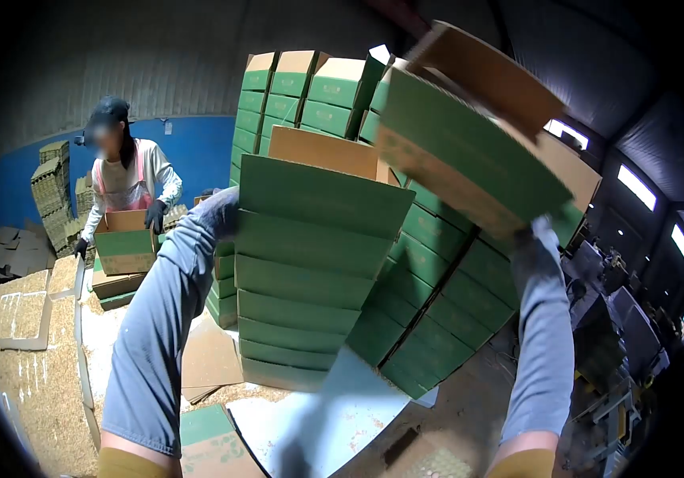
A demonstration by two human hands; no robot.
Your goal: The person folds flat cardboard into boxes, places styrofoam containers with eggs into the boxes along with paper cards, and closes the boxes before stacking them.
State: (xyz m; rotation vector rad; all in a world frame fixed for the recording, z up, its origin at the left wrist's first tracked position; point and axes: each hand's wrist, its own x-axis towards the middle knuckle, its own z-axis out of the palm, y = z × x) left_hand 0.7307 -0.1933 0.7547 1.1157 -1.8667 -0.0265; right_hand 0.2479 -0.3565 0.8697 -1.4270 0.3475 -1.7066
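A stack of nested green cardboard boxes stands right in front of me, its top box open with brown flaps up. My left arm in a grey-blue sleeve reaches to the stack's left side; the hand itself is hidden behind the cardboard. Up at the right, a tilted open cardboard box, green with a brown lower band, is raised against the piled boxes. At its lower right corner is my right hand, in a dark glove, closed on the edge; motion blurs the fingers.
Tall rows of green boxes rise behind the stack. To the left, a co-worker in dark gloves holds a green box by a bench strewn with husk-like material. Flat cardboard lies below, and machinery stands at right.
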